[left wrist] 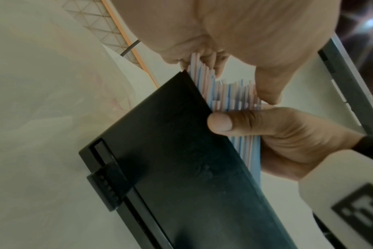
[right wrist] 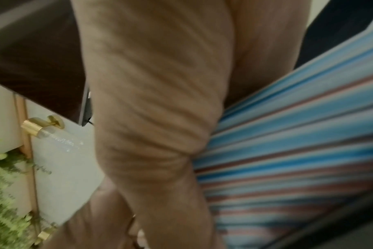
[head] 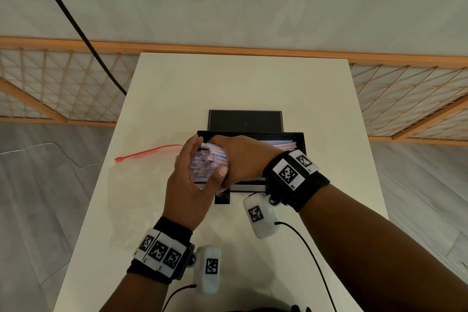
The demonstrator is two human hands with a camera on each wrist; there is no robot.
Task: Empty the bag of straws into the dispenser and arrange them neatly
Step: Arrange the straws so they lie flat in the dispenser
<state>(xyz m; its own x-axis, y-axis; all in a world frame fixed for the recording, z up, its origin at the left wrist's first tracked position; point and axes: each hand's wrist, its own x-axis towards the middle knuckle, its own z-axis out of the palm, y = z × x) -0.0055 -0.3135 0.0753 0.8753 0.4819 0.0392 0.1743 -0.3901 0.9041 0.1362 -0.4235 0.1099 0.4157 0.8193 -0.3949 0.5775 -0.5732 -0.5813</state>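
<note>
A bundle of red, white and blue striped straws lies across the left part of the open black dispenser, with more straws lying inside it. My right hand grips the bundle from above, its thumb against the near side. My left hand cups the straws' left ends, fingers curved round the far side. In the left wrist view the uneven straw ends stick out past the dispenser wall between the two hands. The right wrist view is filled by straws under my palm. The clear bag lies flat on the left.
The dispenser's lid stands open behind it. The white table ends close to the left and right of the work. A black cable hangs at the back left, and a wooden lattice screen runs behind.
</note>
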